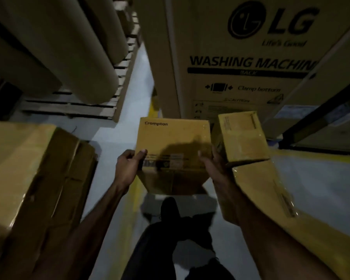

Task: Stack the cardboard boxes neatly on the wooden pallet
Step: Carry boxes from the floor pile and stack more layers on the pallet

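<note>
My dark-trousered legs [170, 239] stride below; my left hand [127, 168] and right hand [212, 164] clasp the square tan Crompton cardboard box [173, 138] by its sides, mid-aisle. The slatted wooden pallet [73, 108] (already bearing rolls) lies ahead-left; stacking not yet done.

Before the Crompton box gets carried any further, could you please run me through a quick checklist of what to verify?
1. Left hand grips the Crompton box, thumb on top: ok.
2. Right hand holds its other side: ok.
3. Box held level: ok.
4. Clearance from the small box at its right: not ok, they look to be touching.
5. Floor ahead free of obstacles: cannot tell, the box hides it.
6. Free spot on the wooden pallet: cannot tell, rolls cover most of it.
</note>
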`<state>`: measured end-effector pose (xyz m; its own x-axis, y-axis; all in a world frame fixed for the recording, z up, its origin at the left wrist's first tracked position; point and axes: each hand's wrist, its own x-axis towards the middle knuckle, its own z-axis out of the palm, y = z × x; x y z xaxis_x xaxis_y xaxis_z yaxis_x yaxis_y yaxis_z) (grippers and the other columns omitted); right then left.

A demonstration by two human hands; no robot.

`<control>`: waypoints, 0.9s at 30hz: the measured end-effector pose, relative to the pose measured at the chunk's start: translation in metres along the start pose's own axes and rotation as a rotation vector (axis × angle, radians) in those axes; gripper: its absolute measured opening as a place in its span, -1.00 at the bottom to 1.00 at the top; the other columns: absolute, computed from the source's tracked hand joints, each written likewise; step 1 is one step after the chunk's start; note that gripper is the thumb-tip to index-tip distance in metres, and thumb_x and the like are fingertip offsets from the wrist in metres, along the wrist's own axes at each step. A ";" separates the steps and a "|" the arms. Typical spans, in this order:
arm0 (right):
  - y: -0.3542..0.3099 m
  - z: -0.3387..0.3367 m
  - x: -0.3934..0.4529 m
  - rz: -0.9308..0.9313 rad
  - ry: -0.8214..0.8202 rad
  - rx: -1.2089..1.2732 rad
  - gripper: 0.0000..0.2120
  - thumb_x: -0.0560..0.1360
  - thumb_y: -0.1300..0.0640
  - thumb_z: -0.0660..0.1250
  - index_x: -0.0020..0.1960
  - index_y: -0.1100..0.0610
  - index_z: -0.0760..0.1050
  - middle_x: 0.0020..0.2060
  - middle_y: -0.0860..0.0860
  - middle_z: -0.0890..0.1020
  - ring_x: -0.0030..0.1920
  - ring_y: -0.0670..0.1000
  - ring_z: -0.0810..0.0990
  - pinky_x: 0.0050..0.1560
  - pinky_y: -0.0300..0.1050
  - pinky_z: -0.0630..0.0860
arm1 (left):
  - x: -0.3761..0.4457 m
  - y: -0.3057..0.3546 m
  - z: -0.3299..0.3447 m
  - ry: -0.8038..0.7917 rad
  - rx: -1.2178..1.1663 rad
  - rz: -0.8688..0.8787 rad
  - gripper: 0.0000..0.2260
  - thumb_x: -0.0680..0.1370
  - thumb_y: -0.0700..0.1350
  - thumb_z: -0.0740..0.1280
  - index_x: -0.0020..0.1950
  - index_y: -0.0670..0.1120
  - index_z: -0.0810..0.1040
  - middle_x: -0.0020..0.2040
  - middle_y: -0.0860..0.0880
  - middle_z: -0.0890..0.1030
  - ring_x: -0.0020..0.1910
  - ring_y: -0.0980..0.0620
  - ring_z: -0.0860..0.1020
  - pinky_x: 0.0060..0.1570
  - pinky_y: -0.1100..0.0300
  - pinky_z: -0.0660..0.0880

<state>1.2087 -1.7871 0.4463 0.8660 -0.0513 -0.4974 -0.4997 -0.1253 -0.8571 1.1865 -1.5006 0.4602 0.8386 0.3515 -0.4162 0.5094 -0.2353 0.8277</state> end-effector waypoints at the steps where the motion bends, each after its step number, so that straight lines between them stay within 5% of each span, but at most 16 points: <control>1: -0.005 -0.005 -0.016 -0.048 -0.023 -0.014 -0.32 0.54 -0.26 0.40 0.58 -0.07 0.33 0.36 -0.15 0.50 0.38 0.02 0.50 0.26 0.00 0.53 | -0.029 0.010 -0.006 0.045 -0.034 0.032 -0.42 0.51 0.33 0.44 0.00 -0.23 0.58 -0.09 -0.23 0.66 -0.05 -0.22 0.66 -0.04 -0.16 0.58; 5: -0.025 -0.015 -0.088 -0.219 -0.062 -0.113 -0.47 0.61 -0.16 0.39 0.52 -0.04 0.39 0.31 0.01 0.58 0.27 0.01 0.58 0.09 -0.18 0.55 | -0.133 0.027 -0.035 0.232 -0.199 0.111 -0.51 0.58 0.32 0.38 0.00 -0.14 0.56 -0.03 -0.08 0.69 0.03 -0.10 0.67 0.08 -0.15 0.60; 11: -0.079 0.030 -0.162 -0.380 -0.319 -0.204 -0.52 0.66 -0.06 0.37 0.52 -0.04 0.33 0.20 -0.15 0.60 0.17 -0.23 0.56 0.15 -0.19 0.52 | -0.239 0.018 -0.100 0.487 -0.369 0.124 -0.71 0.62 0.12 0.44 0.01 -0.10 0.52 0.04 -0.16 0.65 0.00 -0.04 0.62 0.02 -0.01 0.53; 16: -0.127 0.087 -0.202 -0.530 -0.443 -0.279 -0.53 0.66 -0.06 0.35 0.52 0.00 0.33 0.25 -0.06 0.59 0.25 -0.01 0.57 0.24 -0.06 0.51 | -0.286 0.014 -0.162 0.617 -0.549 0.137 -0.85 0.63 -0.09 0.46 0.00 -0.09 0.51 0.04 -0.11 0.70 0.06 -0.14 0.70 0.08 -0.13 0.67; 21: -0.171 0.150 -0.223 -0.663 -0.498 -0.330 -0.47 0.61 -0.17 0.38 0.51 -0.16 0.29 0.28 -0.11 0.57 0.28 0.02 0.57 0.35 0.16 0.53 | -0.307 0.022 -0.226 0.722 -0.670 0.211 -0.83 0.62 -0.21 0.45 0.12 -0.22 0.50 0.08 -0.12 0.67 -0.03 0.03 0.72 -0.14 0.23 0.63; 27: -0.223 0.234 -0.233 -0.706 -0.568 -0.325 -0.26 0.52 -0.26 0.45 0.58 -0.08 0.25 0.37 -0.03 0.56 0.33 0.05 0.57 0.32 0.12 0.58 | -0.286 0.018 -0.321 0.751 -0.712 0.340 -0.60 0.58 -0.22 0.49 0.39 0.01 0.56 0.36 -0.01 0.62 0.31 -0.02 0.62 0.19 0.03 0.65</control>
<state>1.1136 -1.5156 0.7217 0.7845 0.6176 0.0554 0.2371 -0.2162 -0.9471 0.8940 -1.3147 0.7146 0.4588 0.8885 0.0115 -0.1584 0.0691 0.9850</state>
